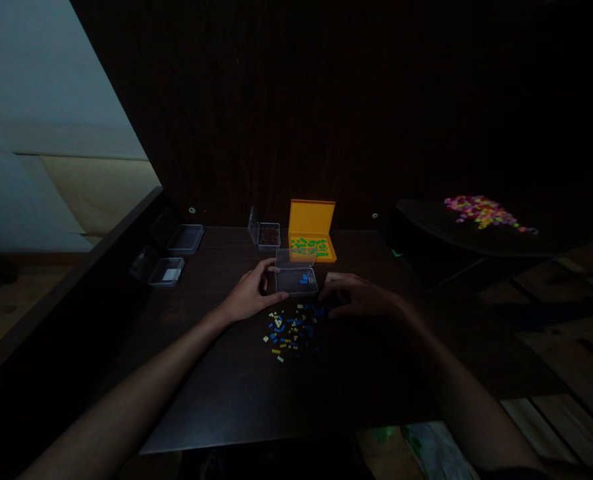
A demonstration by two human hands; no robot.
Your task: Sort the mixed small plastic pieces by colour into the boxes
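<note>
My left hand [251, 293] grips the left end of a small clear plastic box [289, 291], its thumb at the front edge and its fingers at the back corner. The hinged lid [296, 259] stands up at the rear. A few blue bricks [304, 279] lie inside, towards the right. Just right of the box, my right hand [354, 295] is low over the table, fingers bent, with thumb and forefinger apart near some blue bricks [318, 311]. Loose small toy bricks [289, 332] in blue, yellow and white are scattered in front of the box.
Behind stand an orange box [312, 217] with green pieces and a clear box [269, 236] with dark reddish pieces. Two open clear boxes, one farther back [186, 239] and one nearer [166, 273], sit at left. Colourful pieces [484, 212] are heaped on a dark surface at right.
</note>
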